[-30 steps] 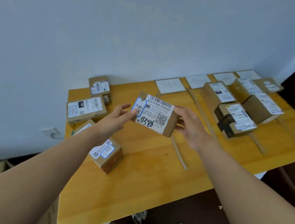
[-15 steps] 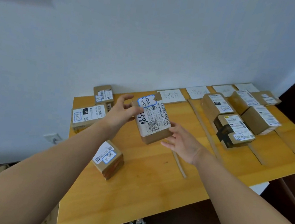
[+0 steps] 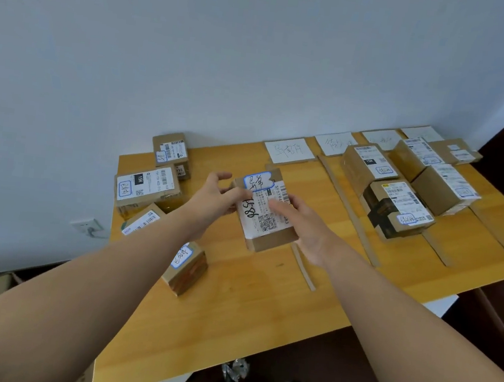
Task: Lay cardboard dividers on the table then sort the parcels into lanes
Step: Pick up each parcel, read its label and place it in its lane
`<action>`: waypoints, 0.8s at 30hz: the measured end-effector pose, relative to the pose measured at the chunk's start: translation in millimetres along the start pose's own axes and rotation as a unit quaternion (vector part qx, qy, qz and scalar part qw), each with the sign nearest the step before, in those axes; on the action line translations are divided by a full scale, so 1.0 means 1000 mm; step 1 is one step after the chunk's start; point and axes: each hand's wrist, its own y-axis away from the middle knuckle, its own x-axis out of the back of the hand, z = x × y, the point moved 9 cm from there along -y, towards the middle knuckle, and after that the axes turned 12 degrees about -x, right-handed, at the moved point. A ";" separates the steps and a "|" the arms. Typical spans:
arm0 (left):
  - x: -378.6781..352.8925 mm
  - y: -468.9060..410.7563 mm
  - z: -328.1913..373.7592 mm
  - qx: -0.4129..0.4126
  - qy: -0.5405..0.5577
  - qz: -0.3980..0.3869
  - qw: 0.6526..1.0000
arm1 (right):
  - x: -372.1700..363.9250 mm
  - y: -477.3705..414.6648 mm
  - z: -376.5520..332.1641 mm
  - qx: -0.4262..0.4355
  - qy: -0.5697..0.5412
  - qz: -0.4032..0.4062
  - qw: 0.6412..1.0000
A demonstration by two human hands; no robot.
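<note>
Head view: the left hand (image 3: 217,194) pinches the parcel (image 3: 267,224) by its left edge; the right hand (image 3: 301,228) lies flat-fingered across its label; both are just left of a divider strip (image 3: 302,267) on the table (image 3: 228,329); a careless set-down could knock that strip crooked.

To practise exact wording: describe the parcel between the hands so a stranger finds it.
On the wooden table, look left of the long cardboard divider, before the leftmost white card. The parcel there sits between the left hand, gripping its edge, and the right hand, resting on top. Only its label bears large black marker scrawl.
</note>
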 end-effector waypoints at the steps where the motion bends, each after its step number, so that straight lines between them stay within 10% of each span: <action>1: -0.004 -0.003 0.000 0.002 0.010 0.003 1.000 | 0.005 -0.001 0.001 -0.001 -0.004 0.007 1.000; 15: -0.097 -0.098 -0.033 0.090 -0.023 -0.018 0.995 | 0.124 -0.084 -0.013 -0.067 0.042 0.073 0.994; 24: -0.146 -0.180 -0.057 0.160 -0.016 0.042 0.986 | 0.173 -0.159 -0.050 -0.021 0.340 0.134 0.931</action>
